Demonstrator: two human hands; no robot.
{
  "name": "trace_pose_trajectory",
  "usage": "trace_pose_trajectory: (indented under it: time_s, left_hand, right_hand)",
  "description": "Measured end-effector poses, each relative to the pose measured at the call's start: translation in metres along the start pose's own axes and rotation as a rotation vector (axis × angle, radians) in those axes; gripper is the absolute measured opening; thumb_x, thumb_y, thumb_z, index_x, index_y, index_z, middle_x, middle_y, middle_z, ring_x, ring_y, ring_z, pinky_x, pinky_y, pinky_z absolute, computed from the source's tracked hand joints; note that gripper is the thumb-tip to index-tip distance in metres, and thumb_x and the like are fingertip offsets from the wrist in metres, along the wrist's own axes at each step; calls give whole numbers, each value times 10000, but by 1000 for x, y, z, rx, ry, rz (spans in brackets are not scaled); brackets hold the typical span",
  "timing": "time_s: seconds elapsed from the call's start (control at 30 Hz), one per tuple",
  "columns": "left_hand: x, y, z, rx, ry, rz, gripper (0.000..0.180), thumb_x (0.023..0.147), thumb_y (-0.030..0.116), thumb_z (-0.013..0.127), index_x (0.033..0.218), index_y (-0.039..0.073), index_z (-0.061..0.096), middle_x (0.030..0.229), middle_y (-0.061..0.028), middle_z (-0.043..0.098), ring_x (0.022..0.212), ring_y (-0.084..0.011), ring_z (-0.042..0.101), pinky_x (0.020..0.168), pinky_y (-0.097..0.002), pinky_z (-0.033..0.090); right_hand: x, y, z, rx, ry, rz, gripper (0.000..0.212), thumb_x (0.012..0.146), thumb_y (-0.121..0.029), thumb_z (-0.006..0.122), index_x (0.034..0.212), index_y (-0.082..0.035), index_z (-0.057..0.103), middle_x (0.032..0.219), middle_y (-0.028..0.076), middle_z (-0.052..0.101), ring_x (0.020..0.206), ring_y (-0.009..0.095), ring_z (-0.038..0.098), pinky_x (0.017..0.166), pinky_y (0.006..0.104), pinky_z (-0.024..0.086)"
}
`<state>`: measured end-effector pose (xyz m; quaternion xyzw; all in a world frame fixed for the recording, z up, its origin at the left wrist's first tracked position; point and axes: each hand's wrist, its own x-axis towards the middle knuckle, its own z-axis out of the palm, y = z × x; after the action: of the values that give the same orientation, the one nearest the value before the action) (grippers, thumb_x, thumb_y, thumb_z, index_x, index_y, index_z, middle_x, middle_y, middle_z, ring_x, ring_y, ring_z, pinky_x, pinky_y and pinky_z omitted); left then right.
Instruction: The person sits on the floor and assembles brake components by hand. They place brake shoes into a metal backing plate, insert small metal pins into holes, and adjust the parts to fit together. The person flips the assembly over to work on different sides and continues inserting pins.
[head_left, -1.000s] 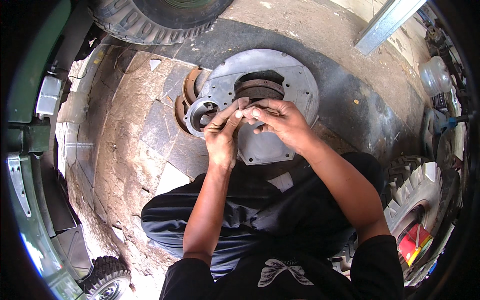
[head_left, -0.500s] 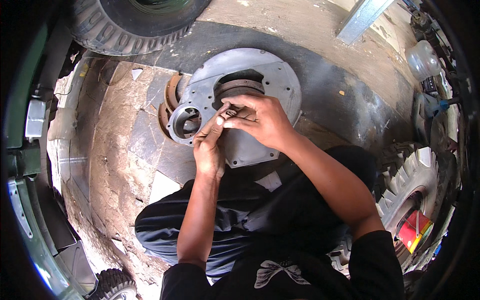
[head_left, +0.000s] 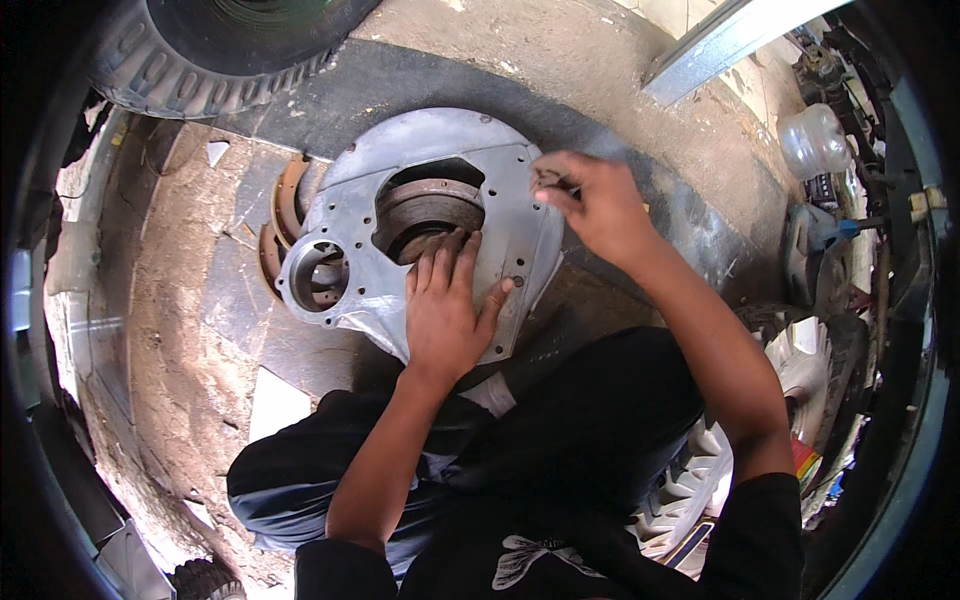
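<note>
A large grey metal bell housing (head_left: 340, 190) lies on the ground before me, with a big central opening and a smaller round ring at its left. Through the opening shows a rusty round part (head_left: 440, 205). My left hand (head_left: 447, 310) rests flat on the housing below that opening, fingers stretched out and thumb apart, holding nothing. Over the housing's right edge, my right hand (head_left: 590, 198) is closed in a pinch on a small dark piece (head_left: 547, 180), possibly folded; its kind is unclear.
Rusty curved brake shoes (head_left: 288, 200) lie just left of the housing. A large tyre (head_left: 190, 85) sits at the far left, a metal post (head_left: 720, 50) at the far right. A clear plastic bottle (head_left: 815, 142) and another tyre (head_left: 690, 490) are to my right.
Both hands were together over the housing, fingering the small dark piece. The left has let go and come down flat on the housing; the right has moved away rightward with the piece.
</note>
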<state>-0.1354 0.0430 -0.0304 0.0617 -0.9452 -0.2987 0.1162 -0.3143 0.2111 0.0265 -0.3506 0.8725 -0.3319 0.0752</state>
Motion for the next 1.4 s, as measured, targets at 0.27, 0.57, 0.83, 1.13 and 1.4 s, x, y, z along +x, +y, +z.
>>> trace_pose_trajectory:
  time_s: [0.27,0.57,0.83,1.13,1.4]
  left_hand:
    - [-1,6,4,165,-202,-114,796,1045,522,596,1659,71,366,1507,-277,516,1432,-460,460,1269,-589,251]
    - [3,6,-2,191,-248,-153,737,1063,493,567,1647,74,406,1413,-254,560,1384,-430,483,1246,-592,295]
    - [7,9,-1,168,-245,-113,765,1070,524,542,1682,106,353,1355,-274,593,1331,-472,515,1244,-602,285]
    - [4,8,3,222,-244,-116,751,1087,529,504,1690,114,338,1387,-269,584,1338,-460,508,1249,-587,281]
    - [4,8,3,237,-251,-134,721,1076,505,537,1643,75,419,1373,-234,574,1336,-401,504,1232,-574,306]
  right_hand:
    - [19,18,41,-132,-28,-9,286,879,-141,838,1127,-23,758,978,192,772,906,388,761,797,429,591]
    - [29,17,36,-182,-89,-26,252,882,-129,822,1112,-35,777,960,206,771,856,405,751,763,432,583]
    - [61,31,42,-299,-20,-29,278,874,-187,837,1099,-33,782,903,210,755,832,415,742,752,444,576]
    - [27,19,33,-198,-102,-58,272,853,-149,839,1081,-24,758,903,228,754,853,426,738,785,476,570]
    - [38,36,34,-238,-64,8,283,858,-185,852,1097,-55,773,945,184,761,852,389,751,756,431,579]
